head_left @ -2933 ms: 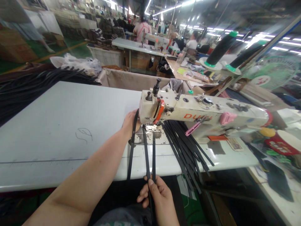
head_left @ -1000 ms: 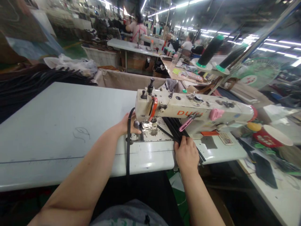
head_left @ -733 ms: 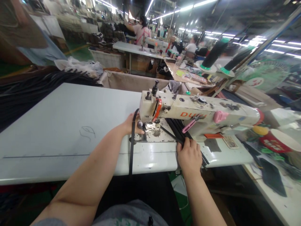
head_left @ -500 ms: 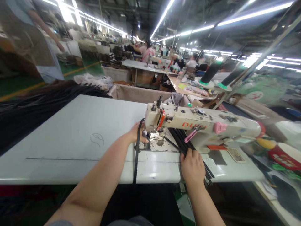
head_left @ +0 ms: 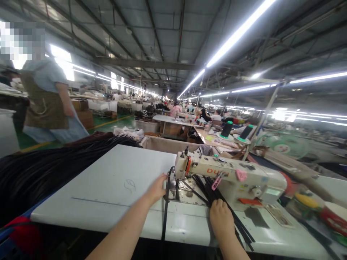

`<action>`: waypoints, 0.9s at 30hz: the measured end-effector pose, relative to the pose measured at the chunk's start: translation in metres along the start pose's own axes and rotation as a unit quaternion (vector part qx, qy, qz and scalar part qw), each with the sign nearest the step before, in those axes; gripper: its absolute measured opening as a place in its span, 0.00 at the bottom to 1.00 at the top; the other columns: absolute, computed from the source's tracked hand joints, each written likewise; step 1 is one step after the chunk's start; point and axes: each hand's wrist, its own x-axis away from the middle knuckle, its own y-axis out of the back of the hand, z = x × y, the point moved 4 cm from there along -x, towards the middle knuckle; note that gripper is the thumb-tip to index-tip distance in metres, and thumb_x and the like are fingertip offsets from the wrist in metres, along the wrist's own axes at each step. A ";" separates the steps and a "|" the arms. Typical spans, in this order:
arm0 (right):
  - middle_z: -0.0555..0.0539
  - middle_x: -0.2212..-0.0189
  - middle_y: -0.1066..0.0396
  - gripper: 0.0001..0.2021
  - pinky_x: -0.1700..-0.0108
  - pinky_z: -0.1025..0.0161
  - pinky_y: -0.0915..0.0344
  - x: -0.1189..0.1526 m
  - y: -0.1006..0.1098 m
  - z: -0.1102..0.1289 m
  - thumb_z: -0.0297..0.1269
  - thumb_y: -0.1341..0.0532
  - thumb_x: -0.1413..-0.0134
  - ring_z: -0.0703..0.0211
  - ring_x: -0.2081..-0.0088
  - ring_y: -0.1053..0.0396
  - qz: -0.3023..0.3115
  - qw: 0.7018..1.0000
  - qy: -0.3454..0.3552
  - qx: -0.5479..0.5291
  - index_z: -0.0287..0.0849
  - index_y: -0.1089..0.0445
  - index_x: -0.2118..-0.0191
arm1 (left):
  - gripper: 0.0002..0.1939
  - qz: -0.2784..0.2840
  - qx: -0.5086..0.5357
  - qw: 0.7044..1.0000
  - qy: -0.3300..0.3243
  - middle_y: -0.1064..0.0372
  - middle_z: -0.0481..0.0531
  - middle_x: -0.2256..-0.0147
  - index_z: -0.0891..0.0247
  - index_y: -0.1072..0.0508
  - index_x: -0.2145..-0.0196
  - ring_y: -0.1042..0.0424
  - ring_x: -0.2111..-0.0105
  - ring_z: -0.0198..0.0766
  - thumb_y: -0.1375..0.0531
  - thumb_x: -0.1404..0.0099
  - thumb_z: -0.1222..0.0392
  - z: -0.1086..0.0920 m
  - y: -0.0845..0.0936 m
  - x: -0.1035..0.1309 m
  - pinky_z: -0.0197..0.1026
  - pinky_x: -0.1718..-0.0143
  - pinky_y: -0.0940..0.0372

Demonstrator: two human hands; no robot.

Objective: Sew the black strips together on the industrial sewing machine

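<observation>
A narrow black strap [head_left: 166, 209] loops up beside the needle end of a white sewing machine [head_left: 211, 167] and hangs over the table's front edge. My left hand [head_left: 158, 189] is closed at that strap, left of the presser foot; its fingertips are partly hidden by the strap. On the right, my right hand [head_left: 221, 216] rests with curled fingers on a bundle of black straps [head_left: 245, 231] that runs under the machine arm. One strap from this bundle reaches toward the needle plate [head_left: 189, 195]. A pink thread snipper [head_left: 216, 182] hangs on the machine's front.
A big heap of long black strips [head_left: 54, 169] lies left of the white table [head_left: 108, 180]. Two black thread cones [head_left: 226, 130] stand behind the machine. A person in a brown apron [head_left: 46, 104] is at the left. A green fan [head_left: 284, 144] stands at the right.
The head view has tilted up and turned left, so the table sits lower and more ceiling shows. Both hands stay at about the same places by the machine.
</observation>
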 end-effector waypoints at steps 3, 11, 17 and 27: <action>0.33 0.66 0.24 0.13 0.60 0.55 0.35 -0.002 0.002 0.002 0.19 0.46 0.41 0.43 0.61 0.26 0.001 1.000 0.004 -0.012 0.33 0.24 0.63 | 0.29 -0.016 -0.021 1.000 0.014 0.32 0.60 0.39 0.62 0.24 0.50 0.42 0.32 0.53 0.33 0.52 0.73 0.002 0.006 0.019 0.55 0.29 0.51; 0.26 0.65 0.24 0.13 0.64 0.54 0.33 -0.004 -0.003 0.001 0.21 0.47 0.41 0.40 0.62 0.24 0.013 0.998 -0.058 -0.027 0.28 0.25 0.59 | 0.23 -0.027 -0.032 0.999 0.018 0.27 0.57 0.44 0.63 0.23 0.56 0.37 0.35 0.49 0.37 0.51 0.76 -0.011 0.012 0.036 0.49 0.30 0.50; 0.26 0.66 0.24 0.12 0.65 0.56 0.31 -0.014 -0.008 0.001 0.21 0.46 0.42 0.41 0.62 0.22 0.020 0.997 -0.068 -0.030 0.28 0.25 0.63 | 0.20 -0.025 -0.029 0.999 0.019 0.25 0.56 0.48 0.62 0.23 0.60 0.31 0.40 0.48 0.38 0.52 0.75 -0.012 0.011 0.034 0.48 0.32 0.47; 0.30 0.67 0.24 0.17 0.69 0.59 0.30 -0.023 -0.009 0.004 0.17 0.50 0.41 0.44 0.64 0.22 0.004 0.999 -0.049 -0.013 0.29 0.23 0.61 | 0.20 0.006 -0.014 1.000 0.012 0.25 0.56 0.48 0.63 0.25 0.59 0.29 0.43 0.45 0.40 0.50 0.75 -0.010 0.005 0.035 0.43 0.36 0.44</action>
